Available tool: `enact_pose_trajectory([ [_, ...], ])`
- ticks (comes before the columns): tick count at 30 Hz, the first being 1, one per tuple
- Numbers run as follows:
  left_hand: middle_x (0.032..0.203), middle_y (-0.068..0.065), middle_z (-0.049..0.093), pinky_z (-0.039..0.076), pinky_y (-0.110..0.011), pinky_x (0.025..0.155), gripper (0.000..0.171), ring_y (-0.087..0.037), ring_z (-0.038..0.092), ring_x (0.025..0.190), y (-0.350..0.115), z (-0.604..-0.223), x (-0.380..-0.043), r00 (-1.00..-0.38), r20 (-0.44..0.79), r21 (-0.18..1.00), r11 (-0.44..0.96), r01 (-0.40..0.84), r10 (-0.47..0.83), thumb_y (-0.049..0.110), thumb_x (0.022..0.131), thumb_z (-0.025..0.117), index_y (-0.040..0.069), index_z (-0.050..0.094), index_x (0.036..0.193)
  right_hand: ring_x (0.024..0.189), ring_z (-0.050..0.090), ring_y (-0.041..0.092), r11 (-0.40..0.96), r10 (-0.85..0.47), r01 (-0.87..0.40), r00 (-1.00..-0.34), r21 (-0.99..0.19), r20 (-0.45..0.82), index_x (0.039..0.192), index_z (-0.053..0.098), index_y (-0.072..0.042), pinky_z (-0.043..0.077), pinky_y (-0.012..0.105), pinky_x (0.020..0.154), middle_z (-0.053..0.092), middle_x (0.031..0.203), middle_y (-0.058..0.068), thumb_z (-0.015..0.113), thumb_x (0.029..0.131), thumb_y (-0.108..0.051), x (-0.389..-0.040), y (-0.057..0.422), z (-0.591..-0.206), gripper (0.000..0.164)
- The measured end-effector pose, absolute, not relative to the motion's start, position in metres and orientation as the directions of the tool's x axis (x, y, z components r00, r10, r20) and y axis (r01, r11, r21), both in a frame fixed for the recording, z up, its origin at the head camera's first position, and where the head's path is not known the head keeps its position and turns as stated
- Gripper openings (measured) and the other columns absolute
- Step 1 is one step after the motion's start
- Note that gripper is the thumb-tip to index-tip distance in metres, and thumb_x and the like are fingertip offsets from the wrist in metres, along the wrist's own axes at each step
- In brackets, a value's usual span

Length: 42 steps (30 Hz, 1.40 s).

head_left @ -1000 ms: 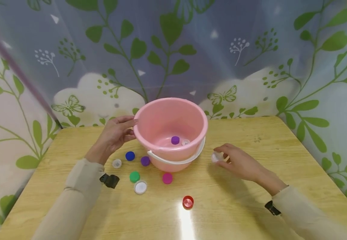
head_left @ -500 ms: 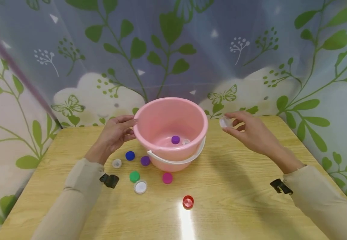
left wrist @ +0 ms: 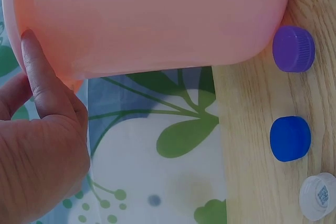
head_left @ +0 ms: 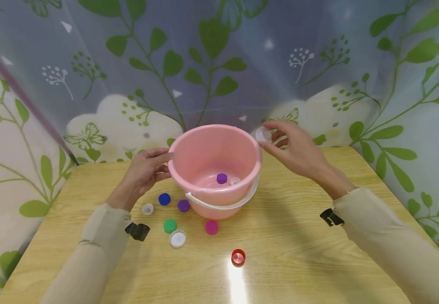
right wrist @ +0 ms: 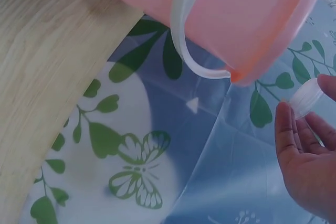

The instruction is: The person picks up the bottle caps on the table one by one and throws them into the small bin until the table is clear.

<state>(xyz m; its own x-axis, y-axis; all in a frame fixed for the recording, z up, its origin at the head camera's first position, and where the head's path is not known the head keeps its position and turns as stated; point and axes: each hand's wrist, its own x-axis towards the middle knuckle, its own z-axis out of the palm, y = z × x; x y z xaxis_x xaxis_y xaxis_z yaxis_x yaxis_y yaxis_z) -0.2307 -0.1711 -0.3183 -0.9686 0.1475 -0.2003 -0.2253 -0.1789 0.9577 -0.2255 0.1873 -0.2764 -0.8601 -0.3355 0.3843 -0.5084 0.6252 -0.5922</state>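
Observation:
A pink bucket [head_left: 200, 152] with a white handle [head_left: 223, 207] stands on the table. At its left rim, my left hand [head_left: 143, 173] grips the edge with thumb and fingers; the left wrist view has a finger against the bucket's wall. Just beyond the right rim, my right hand [head_left: 295, 147] pinches a translucent white bottle cap [head_left: 264, 135] between thumb and fingers. This cap [right wrist: 306, 98] also shows at the fingertips in the right wrist view. Inside the bucket lie a purple cap [head_left: 221, 178] and a clear whitish cap [head_left: 235, 181].
Around the bucket's front left lie a blue cap [head_left: 164, 199], a purple cap [head_left: 183, 205], a small white cap [head_left: 147, 209], a green cap [head_left: 170, 226], a larger white cap [head_left: 177, 239] and a magenta cap [head_left: 212, 227]. A red cap [head_left: 238, 257] lies nearer. Patterned cloth [head_left: 204, 63] hangs behind.
My right hand has lifted the translucent cap off the table's right side, then moved it up and left to the bucket's right rim. The left hand has stayed at the rim.

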Motion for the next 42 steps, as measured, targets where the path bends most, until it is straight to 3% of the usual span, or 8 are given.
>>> enact_pose_trajectory([
  [8,0.093,-0.010,0.061,0.058,-0.026,0.066,0.036,-0.013,0.063,0.063,-0.169,-0.321,-0.232,-0.969,-0.207,0.956,-0.182,-0.229,0.135,0.012,0.094,0.061,-0.002,0.051,0.126,0.096,0.057,0.020,0.642,-0.383,-0.533,-0.845,-0.550,0.373,0.130,0.054,-0.005,0.054,0.036,0.082,0.057,0.118,0.008,0.069,0.089,-0.030,-0.240,0.167,-0.275,0.050],
  [19,0.091,-0.010,0.062,0.058,-0.026,0.066,0.033,-0.015,0.064,0.063,-0.172,-0.319,-0.231,-0.969,-0.214,0.948,-0.210,-0.237,0.126,0.012,0.093,0.064,0.000,0.053,0.122,0.096,0.058,0.020,0.560,-0.403,-0.498,-0.862,-0.663,0.307,0.130,0.056,-0.007,0.052,0.032,0.084,0.057,0.117,0.007,0.068,0.089,-0.031,-0.264,0.134,-0.280,0.049],
  [29,0.091,-0.010,0.062,0.058,-0.026,0.065,0.033,-0.014,0.063,0.062,-0.171,-0.319,-0.229,-0.972,-0.202,0.951,-0.214,-0.224,0.120,0.011,0.094,0.063,-0.002,0.053,0.122,0.094,0.058,0.016,0.614,-0.460,-0.531,-0.842,-0.584,0.282,0.131,0.056,-0.012,0.051,0.031,0.081,0.060,0.106,0.004,0.065,0.091,-0.038,-0.273,0.112,-0.285,0.049],
  [42,0.085,-0.008,0.063,0.058,-0.024,0.061,0.030,-0.014,0.062,0.060,-0.172,-0.317,-0.232,-0.964,-0.229,0.947,-0.199,-0.252,0.131,0.010,0.094,0.062,0.000,0.054,0.121,0.092,0.054,0.016,0.629,-0.532,-0.559,-0.816,-0.541,0.224,0.136,0.053,-0.012,0.049,0.032,0.080,0.055,0.105,0.002,0.062,0.093,-0.038,-0.275,0.104,-0.297,0.051],
])
